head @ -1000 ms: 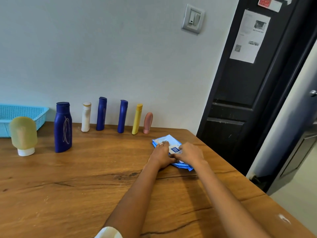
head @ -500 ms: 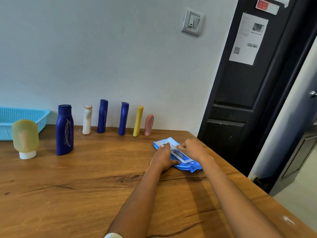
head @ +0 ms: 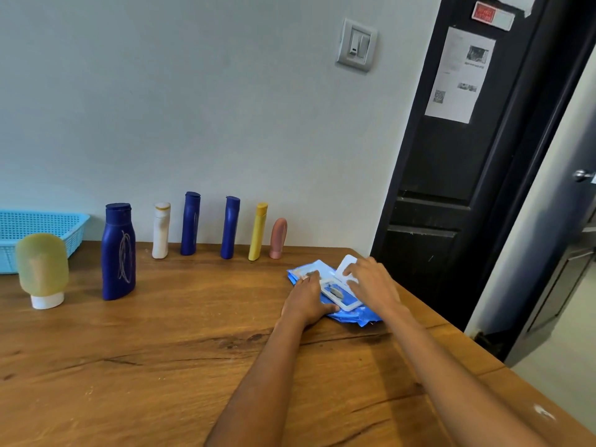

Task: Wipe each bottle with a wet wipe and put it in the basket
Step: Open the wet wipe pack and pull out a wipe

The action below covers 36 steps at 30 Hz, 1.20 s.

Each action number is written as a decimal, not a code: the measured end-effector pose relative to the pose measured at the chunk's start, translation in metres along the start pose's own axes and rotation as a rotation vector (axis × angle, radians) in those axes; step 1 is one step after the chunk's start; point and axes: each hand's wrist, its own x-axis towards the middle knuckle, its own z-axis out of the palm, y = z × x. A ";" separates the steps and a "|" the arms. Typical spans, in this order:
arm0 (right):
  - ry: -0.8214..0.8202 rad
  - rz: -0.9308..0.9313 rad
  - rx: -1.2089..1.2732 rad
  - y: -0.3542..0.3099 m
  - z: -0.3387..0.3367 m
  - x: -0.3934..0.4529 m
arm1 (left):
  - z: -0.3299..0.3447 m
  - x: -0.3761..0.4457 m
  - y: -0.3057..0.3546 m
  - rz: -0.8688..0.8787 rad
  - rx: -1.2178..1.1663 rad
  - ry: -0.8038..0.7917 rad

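Head view: I read my left hand point(head: 304, 298) as lying flat with fingers spread on the wipe pack point(head: 325, 285) to pin it, while my right hand point(head: 371, 282), fingers relaxed, holds the lid point(head: 348, 264) back. Bottles point(head: 190, 224) stand left of the pack, the basket point(head: 42, 221) beyond them.

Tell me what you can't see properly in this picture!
- Basket: the picture's left edge cuts it off, and the yellow-green bottle covers part of it, so its inside stays hidden.
- Wipe pack: the left hand and right hand cover much of it.
- Paper on the door: print too small to read.
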 end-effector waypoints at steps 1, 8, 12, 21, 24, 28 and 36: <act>-0.032 -0.020 0.061 -0.007 0.001 0.000 | 0.000 0.000 0.000 0.001 0.001 0.002; -0.179 0.034 0.169 -0.023 0.000 -0.001 | 0.001 -0.001 0.000 -0.008 -0.011 0.013; -0.171 -0.006 0.057 -0.025 -0.004 0.001 | -0.001 -0.002 0.000 0.002 -0.053 0.021; -0.235 0.229 0.400 -0.022 -0.014 0.001 | -0.001 -0.003 -0.002 -0.001 -0.092 0.012; -0.243 0.261 0.503 -0.020 -0.013 0.000 | -0.001 -0.002 -0.002 0.025 -0.075 0.029; -0.227 0.249 0.628 -0.023 -0.018 0.003 | -0.006 -0.003 -0.001 0.057 -0.222 0.055; -0.317 0.183 0.837 -0.028 -0.026 -0.003 | -0.011 -0.004 -0.003 0.010 -0.327 0.199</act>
